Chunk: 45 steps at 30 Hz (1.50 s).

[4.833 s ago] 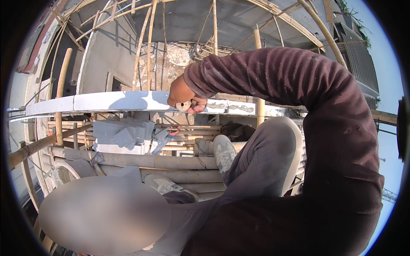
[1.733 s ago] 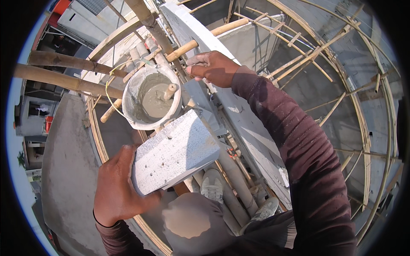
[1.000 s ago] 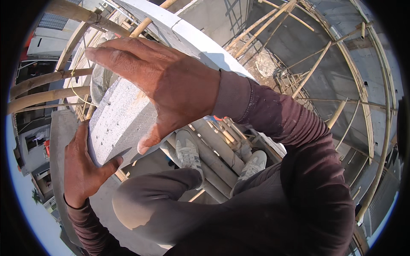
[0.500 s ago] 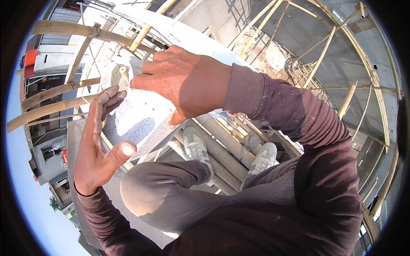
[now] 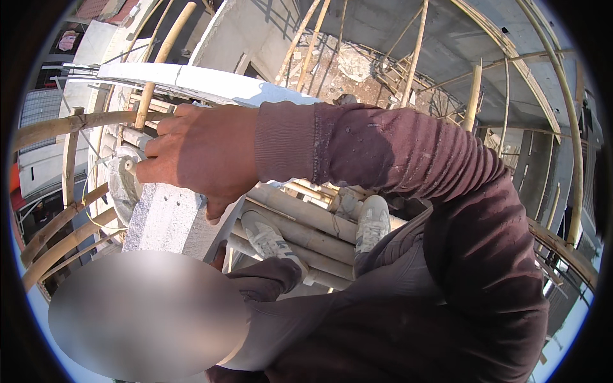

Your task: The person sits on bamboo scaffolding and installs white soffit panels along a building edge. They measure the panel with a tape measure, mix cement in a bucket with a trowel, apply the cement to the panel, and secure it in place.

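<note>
A pale, porous lightweight concrete block [image 5: 167, 220] lies tilted in front of me. My right hand [image 5: 207, 150] grips its upper end, thumb on the near side and fingers over the far side. A small bit of what looks like my left hand [image 5: 219, 256] shows at the block's lower right edge; a blurred patch hides the rest. Beyond the block's upper left corner is a grey, mortar-smeared container [image 5: 122, 188]. The round end of a handle [image 5: 130, 166] sticks up from it, close to my right fingertips.
A row of white blocks [image 5: 185, 80] tops the wall ahead. Bamboo poles [image 5: 313, 231] form the platform under my shoes [image 5: 373, 220]. More poles [image 5: 64, 124] cross at left, and upright ones [image 5: 474, 96] stand at right. Rubble ground [image 5: 351, 64] lies far below.
The view has swung, so the block and my right hand sit further left and lower. My left hand, spread beside the block before, is now almost wholly hidden. My right hand still grips the block.
</note>
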Available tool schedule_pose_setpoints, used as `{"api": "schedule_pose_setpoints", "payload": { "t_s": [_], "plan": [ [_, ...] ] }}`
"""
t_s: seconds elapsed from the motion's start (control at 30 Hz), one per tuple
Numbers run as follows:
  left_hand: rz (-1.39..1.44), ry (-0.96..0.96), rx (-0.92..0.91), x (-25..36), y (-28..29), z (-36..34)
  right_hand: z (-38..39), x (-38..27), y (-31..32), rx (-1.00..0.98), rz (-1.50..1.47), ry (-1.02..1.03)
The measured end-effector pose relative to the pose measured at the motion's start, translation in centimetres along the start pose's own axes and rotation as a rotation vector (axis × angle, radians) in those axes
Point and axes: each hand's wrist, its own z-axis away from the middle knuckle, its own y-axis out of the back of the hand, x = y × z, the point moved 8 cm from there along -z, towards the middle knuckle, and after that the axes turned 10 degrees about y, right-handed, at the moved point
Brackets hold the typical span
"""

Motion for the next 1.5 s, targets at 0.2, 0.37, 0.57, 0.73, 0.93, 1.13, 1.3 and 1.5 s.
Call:
{"api": "schedule_pose_setpoints", "payload": {
  "t_s": [0.2,0.37,0.57,0.73,0.93,1.13,1.3,1.5],
  "plan": [
    [-0.423,-0.333,-0.191,11.5,-5.1,4.2,3.6,-0.6,1.6,-0.083,0.048,-0.073],
    [-0.699,-0.810,-0.335,27.2,-8.3,13.7,10.5,-2.2,6.7,0.087,0.032,-0.208],
    [-0.763,-1.281,-0.423,40.8,-11.8,26.6,24.5,-7.0,12.0,0.414,-0.016,-0.351],
    [-0.978,-1.539,-0.497,45.0,-19.5,38.2,36.9,-12.9,12.3,0.516,0.119,-0.720],
    [-0.957,-1.861,-0.759,44.3,-31.7,49.1,52.6,-22.7,7.9,0.617,0.141,-1.228],
    [-1.024,-2.034,-0.821,40.0,-42.0,53.5,65.7,-25.4,-0.3,1.057,-0.251,-1.566],
    [-1.101,-2.083,-0.846,35.6,-48.7,55.8,73.0,-26.7,-6.1,1.006,-0.016,-1.607],
    [-1.152,-2.044,-0.790,32.3,-52.6,52.2,76.9,-21.3,-14.4,1.527,-0.321,-1.453]
  ]
}}
